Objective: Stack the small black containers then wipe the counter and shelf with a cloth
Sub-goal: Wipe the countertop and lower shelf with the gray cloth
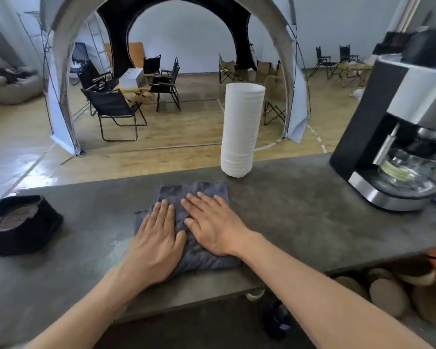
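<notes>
Bystanders on and beyond the worktop

A tall stack of white cups stands at twelve o'clock; a coffee machine sits at two o'clock; folding chairs stand beyond at eleven.

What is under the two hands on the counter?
A folded grey cloth lies under the left hand and right hand. The counter beneath it is covered.

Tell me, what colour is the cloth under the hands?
The cloth is dark grey, lying flat on the counter. The head view shows it best.

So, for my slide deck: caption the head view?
Both hands, left hand and right hand, press a grey cloth flat on the counter.
</notes>
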